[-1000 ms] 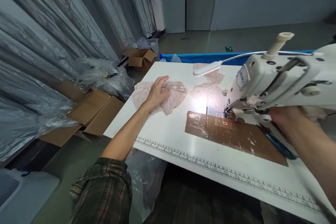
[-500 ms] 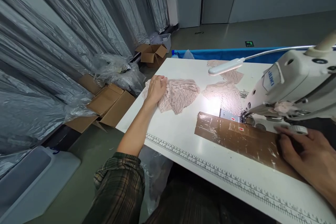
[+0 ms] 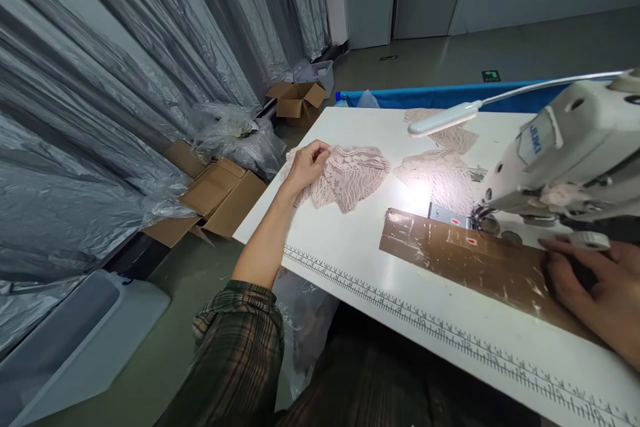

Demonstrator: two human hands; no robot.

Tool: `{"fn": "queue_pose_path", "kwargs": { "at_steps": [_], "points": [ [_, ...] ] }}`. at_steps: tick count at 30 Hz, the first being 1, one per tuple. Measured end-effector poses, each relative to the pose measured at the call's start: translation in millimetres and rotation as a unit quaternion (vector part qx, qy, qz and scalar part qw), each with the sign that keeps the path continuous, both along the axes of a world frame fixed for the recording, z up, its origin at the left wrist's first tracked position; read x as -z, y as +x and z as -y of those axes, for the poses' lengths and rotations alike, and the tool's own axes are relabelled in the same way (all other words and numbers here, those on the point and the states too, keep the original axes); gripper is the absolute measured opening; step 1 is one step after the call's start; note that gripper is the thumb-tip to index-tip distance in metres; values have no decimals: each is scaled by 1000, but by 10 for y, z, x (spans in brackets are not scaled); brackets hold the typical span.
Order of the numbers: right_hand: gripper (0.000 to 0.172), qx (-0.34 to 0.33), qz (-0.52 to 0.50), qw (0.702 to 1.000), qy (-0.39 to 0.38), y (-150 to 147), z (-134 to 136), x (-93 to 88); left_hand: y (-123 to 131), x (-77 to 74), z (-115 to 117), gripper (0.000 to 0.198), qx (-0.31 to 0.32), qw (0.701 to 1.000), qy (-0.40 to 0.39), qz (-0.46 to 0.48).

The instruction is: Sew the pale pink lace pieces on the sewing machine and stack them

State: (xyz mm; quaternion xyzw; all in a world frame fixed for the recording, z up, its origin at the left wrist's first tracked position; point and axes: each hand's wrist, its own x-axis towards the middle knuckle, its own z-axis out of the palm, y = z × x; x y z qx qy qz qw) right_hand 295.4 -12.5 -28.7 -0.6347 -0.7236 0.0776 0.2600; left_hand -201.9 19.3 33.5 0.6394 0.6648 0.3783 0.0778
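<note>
My left hand (image 3: pixel 309 163) pinches the upper edge of a pale pink lace piece (image 3: pixel 356 173) lying on the white sewing table. Its thumb and forefinger are pressed together on the lace. More pink lace (image 3: pixel 440 173) lies under the machine's light, running to the needle area of the white sewing machine (image 3: pixel 565 140). My right hand (image 3: pixel 600 287) is at the machine's right side, over the end of a brown strip (image 3: pixel 465 260). Its fingers are curled around a dark gap by a white ridged round part (image 3: pixel 590 240); what it holds, if anything, is unclear.
A white lamp (image 3: pixel 445 119) on a flexible neck hangs above another lace piece (image 3: pixel 457 140). A printed ruler (image 3: pixel 400 307) runs along the table's front edge. Cardboard boxes (image 3: pixel 225 197), plastic wrapping (image 3: pixel 240 137) and a plastic bin (image 3: pixel 100 340) stand on the floor at left.
My left hand has gone from lying on the lace to pinching its upper edge, lifting slightly. The view has shifted a little; my right hand stays by the machine.
</note>
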Motion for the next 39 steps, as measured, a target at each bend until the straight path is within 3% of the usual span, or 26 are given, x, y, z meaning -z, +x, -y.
{"fn": "queue_pose_path", "kwargs": {
  "at_steps": [2, 5, 8, 11, 13, 15, 16, 18, 21, 28, 32, 34, 39],
  "points": [
    [28, -45, -11, 998, 50, -75, 44, -93, 47, -27, -2, 29, 21, 999, 16, 18],
    [19, -119, -89, 965, 218, -177, 136, -234, 184, -95, 12, 28, 36, 996, 62, 62],
    [22, -160, -116, 948, 248, -269, 266, -361, 446, -199, 138, 23, 38, 985, 71, 150],
    [26, -223, -123, 946, 199, -432, 485, -504, 897, -332, 499, 14, 109, 983, 30, 146],
    [40, -281, -168, 934, 141, -586, 663, -617, 1266, -419, 827, 11, 221, 972, 4, 85],
    [66, -359, -193, 912, 40, -729, 824, -735, 1603, -495, 1123, 7, 371, 927, -54, 30],
    [67, -394, -201, 897, -6, -783, 889, -791, 1733, -529, 1235, 4, 429, 901, -57, 13],
    [49, -449, -201, 863, -111, -838, 984, -890, 1885, -595, 1371, 7, 501, 864, -41, 4],
    [26, -458, -233, 823, -244, -797, 1069, -1003, 1876, -681, 1418, 17, 529, 848, 8, 20],
    [30, -414, -398, 721, -388, -487, 1112, -1103, 1676, -751, 1412, 46, 528, 849, 28, -7],
    [37, -377, -409, 733, -392, -420, 878, -987, 1664, -676, 1191, 50, 547, 837, -6, 24],
    [41, -345, -401, 762, -375, -433, 698, -893, 1665, -607, 1000, 45, 559, 828, -44, 29],
    [45, -284, -292, 850, -334, -476, 251, -684, 1742, -424, 594, 38, 479, 864, -153, -34]
  ]
}}
